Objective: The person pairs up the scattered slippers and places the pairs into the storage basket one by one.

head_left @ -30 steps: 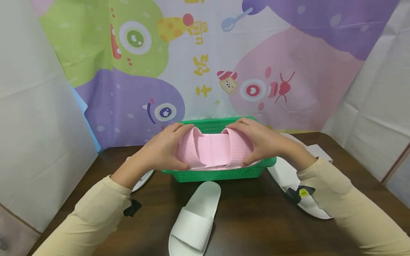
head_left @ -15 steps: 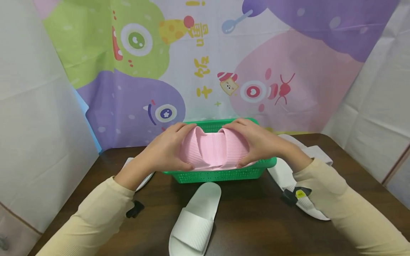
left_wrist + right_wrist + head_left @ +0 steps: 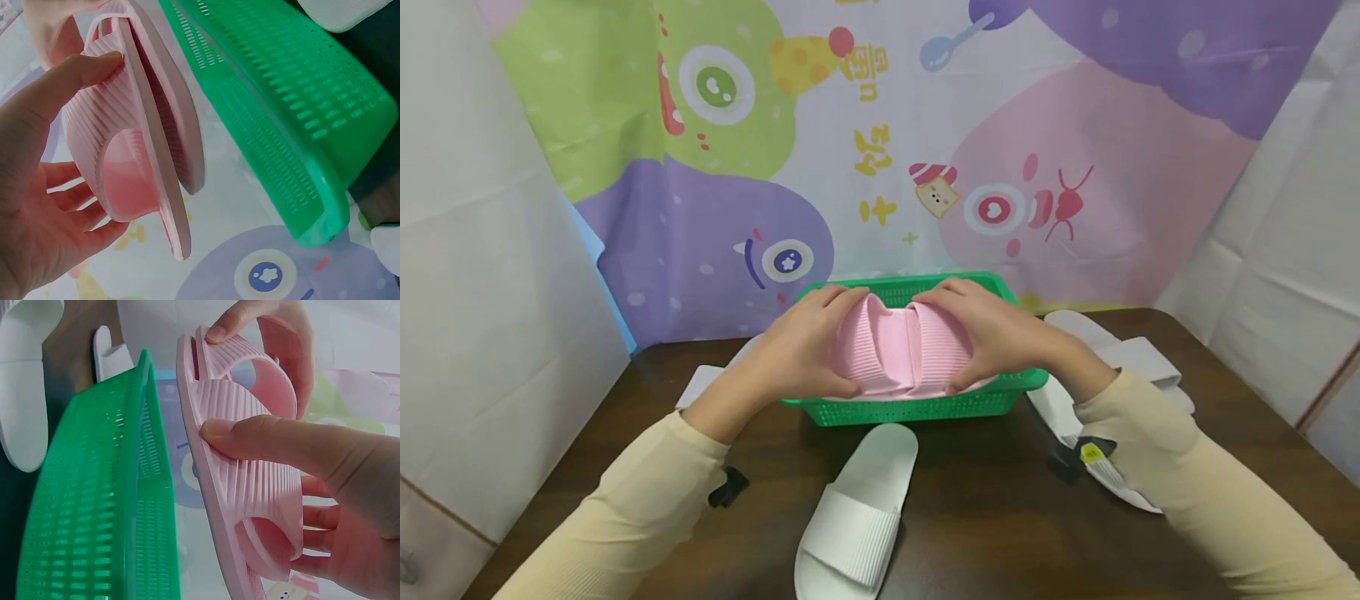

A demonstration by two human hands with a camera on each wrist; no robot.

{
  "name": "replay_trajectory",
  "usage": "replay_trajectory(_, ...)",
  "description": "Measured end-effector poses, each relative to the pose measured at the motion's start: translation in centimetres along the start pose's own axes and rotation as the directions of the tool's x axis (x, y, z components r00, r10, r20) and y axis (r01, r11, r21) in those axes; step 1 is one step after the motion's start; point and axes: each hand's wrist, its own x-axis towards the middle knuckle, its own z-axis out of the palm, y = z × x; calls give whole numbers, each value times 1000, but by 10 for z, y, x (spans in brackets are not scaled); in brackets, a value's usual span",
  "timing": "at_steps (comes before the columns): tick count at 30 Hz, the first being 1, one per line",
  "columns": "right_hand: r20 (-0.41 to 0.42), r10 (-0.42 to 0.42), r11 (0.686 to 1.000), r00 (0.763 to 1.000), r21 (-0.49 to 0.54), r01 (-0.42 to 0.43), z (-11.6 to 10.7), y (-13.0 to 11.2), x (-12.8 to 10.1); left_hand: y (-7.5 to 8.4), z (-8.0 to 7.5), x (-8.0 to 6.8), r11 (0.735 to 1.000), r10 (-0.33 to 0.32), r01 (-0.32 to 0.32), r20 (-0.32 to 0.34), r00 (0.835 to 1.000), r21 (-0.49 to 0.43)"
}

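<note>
Left hand (image 3: 793,358) and right hand (image 3: 1000,337) grip pink slippers (image 3: 898,350) pressed together over green basket (image 3: 925,406); soles hidden. White slipper (image 3: 857,517) on counter (image 3: 1000,533), another half-hidden behind right sleeve.

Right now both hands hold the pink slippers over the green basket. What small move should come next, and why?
Probably lower the pink slippers straight down into the green basket. The left hand and right hand grip the pair pressed together, one at each end, and it sits just above the basket's rim, so only a short descent seems needed before letting go.
</note>
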Motion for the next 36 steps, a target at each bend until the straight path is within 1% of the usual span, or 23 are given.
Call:
replay_trajectory(6, 23, 23, 1000, 999, -19, -23, 2, -1, 1, -1, 6, -1, 1000, -24, 24, 6, 1000, -11)
replay_trajectory(10, 15, 24, 1000, 1000, -11, -24, 1, -1, -2, -1, 6, -3, 999, -28, 28, 2, 1000, -38)
replay_trajectory(13, 5, 29, 1000, 1000, -1, -29, 0, 1, -6, -1, 6, -5, 997, -15, 13, -14, 1000, -80)
replay_trajectory(17, -14, 31, 999, 999, 11, -31, -1, 1, -9, -4, 4, -7, 992, 16, -21, -40, 999, -126)
replay_trajectory(19, -24, 29, 999, 999, 14, -28, -2, 2, -10, -6, 1, -8, 989, 15, -22, -45, 999, -145)
replay_trajectory(21, -32, 30, 999, 999, 22, -30, -2, 2, -11, -9, -1, -10, 985, -5, -2, -40, 999, -170)
replay_trajectory(24, -39, 42, 999, 998, 31, -41, -2, 3, -14, -16, -3, -14, 975, -57, 51, -19, 998, -218)
replay_trajectory(27, -50, 54, 998, 997, 41, -52, -2, 5, -17, -24, -4, -20, 956, -116, 113, 4, 993, -270)
replay_trajectory(29, -59, 56, 997, 997, 48, -54, -2, 6, -19, -30, -3, -24, 939, -160, 158, 19, 987, -306)
replay_trajectory(31, -73, 53, 997, 996, 55, -49, -2, 8, -20, -36, -3, -29, 911, -208, 211, 46, 977, -353)
replay_trajectory(34, -92, 52, 997, 994, 66, -46, -2, 10, -22, -44, -1, -34, 857, -276, 290, 97, 956, -425)
replay_trajectory(36, -101, 56, 996, 993, 73, -48, -2, 12, -23, -47, -1, -37, 823, -308, 332, 130, 942, -460)
